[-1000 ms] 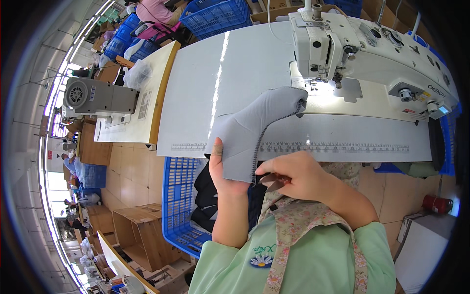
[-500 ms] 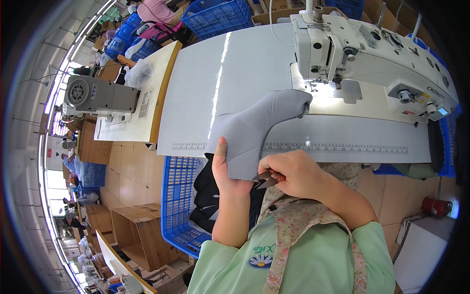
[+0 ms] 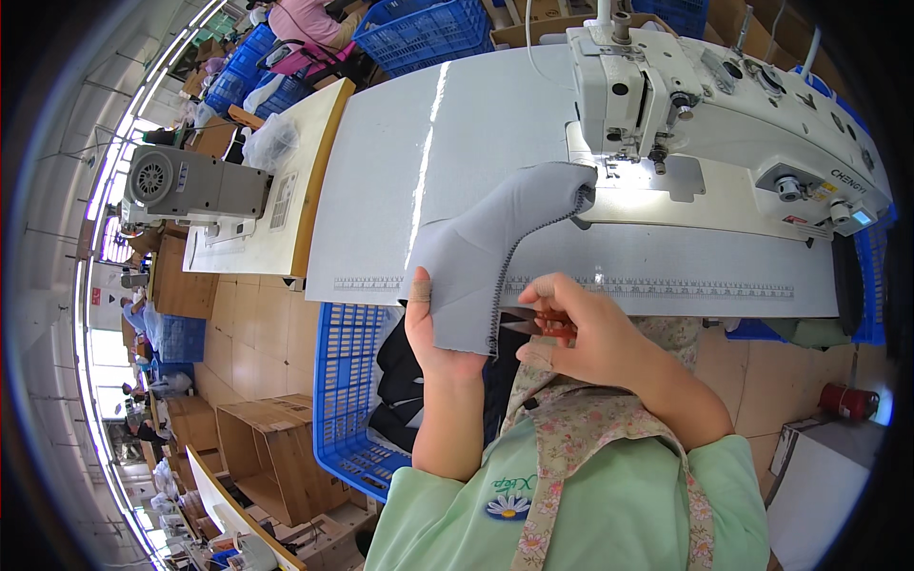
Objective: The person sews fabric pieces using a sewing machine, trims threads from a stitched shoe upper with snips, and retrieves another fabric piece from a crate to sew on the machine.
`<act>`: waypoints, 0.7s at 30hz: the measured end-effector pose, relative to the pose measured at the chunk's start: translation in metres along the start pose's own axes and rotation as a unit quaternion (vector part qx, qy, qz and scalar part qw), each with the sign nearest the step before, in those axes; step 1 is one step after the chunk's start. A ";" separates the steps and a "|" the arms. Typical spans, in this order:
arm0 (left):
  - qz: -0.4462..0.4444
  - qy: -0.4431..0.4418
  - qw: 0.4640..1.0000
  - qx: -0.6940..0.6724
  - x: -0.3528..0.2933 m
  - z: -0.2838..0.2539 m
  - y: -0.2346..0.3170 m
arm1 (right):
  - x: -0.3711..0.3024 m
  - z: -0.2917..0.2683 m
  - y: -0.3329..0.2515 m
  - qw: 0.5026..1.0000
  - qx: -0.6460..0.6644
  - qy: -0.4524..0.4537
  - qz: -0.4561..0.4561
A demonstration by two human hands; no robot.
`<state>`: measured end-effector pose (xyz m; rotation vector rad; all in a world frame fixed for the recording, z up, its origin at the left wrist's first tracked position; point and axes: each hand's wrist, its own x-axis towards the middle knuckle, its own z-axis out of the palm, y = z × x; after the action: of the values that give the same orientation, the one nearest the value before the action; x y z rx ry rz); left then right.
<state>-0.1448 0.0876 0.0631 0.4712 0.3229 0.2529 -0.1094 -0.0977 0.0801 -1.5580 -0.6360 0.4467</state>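
A grey, sock-shaped fabric piece [image 3: 466, 257] with a dark zigzag seam along its right edge lies across my left hand [image 3: 438, 343]. The thumb rests on top of the cloth and the other fingers are hidden under it. Its far, curved end reaches toward the sewing machine's needle area. In my right hand [image 3: 590, 333] is a pair of small red-handled scissors [image 3: 554, 324]. Their dark blades point left at the lower part of the seamed edge. Whether the blades touch the thread cannot be made out.
A white sewing machine [image 3: 724, 133] stands at the right on a grey worktable [image 3: 381, 190] with a printed ruler strip. Below its front edge, a blue basket [image 3: 343, 409] holds dark and grey pieces. Another machine [image 3: 195, 186] is at the left. Cardboard boxes [image 3: 276, 457] stand on the floor.
My right hand has opened somewhat and turned, so the scissors now point left at the seam edge. The fabric has shifted slightly left with my left hand.
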 end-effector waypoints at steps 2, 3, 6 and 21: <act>0.004 -0.004 1.000 0.001 0.000 0.002 0.001 | -0.006 0.003 0.010 0.999 0.035 0.000 -0.007; 0.009 -0.008 1.000 0.003 0.000 0.002 0.002 | -0.010 0.003 0.014 0.997 0.070 -0.001 -0.014; 0.033 0.020 0.999 -0.009 0.001 0.003 0.003 | -0.016 0.001 0.017 0.998 0.057 -0.023 -0.020; 0.009 -0.021 0.998 -0.052 0.003 -0.007 0.002 | -0.014 0.027 0.037 0.995 0.059 0.027 -0.070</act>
<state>-0.1454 0.0931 0.0571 0.3774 0.2627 0.2757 -0.1322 -0.0866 0.0399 -1.3997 -0.6605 0.3306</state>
